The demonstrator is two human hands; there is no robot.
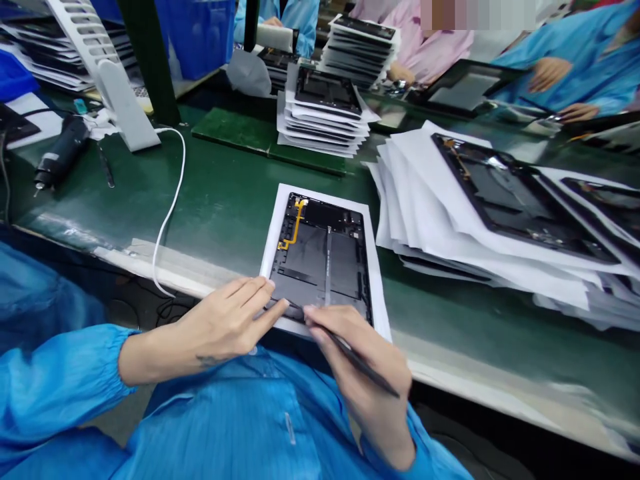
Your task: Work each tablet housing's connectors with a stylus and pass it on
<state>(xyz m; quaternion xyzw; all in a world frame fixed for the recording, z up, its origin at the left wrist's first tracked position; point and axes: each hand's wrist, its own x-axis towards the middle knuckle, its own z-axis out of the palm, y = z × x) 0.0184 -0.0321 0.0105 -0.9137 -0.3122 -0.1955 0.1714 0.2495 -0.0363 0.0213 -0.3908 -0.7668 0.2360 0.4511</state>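
Note:
A black tablet back housing [320, 260] lies on a white paper sheet [374, 280], with a yellow flex cable [295, 227] at its upper left. My left hand [225, 320] rests on the housing's lower left corner, fingers apart and holding nothing. My right hand [350, 360] grips a slim black pick [360, 357], whose tip reaches the housing's lower edge near my left fingertips. My hands hide the housing's bottom edge.
A stack of paper-interleaved housings [500, 220] fills the right of the green bench [225, 200], and another [325, 110] stands behind. An electric screwdriver [63, 153] and white cable [175, 187] lie left. Co-workers' hands [550, 73] work beyond.

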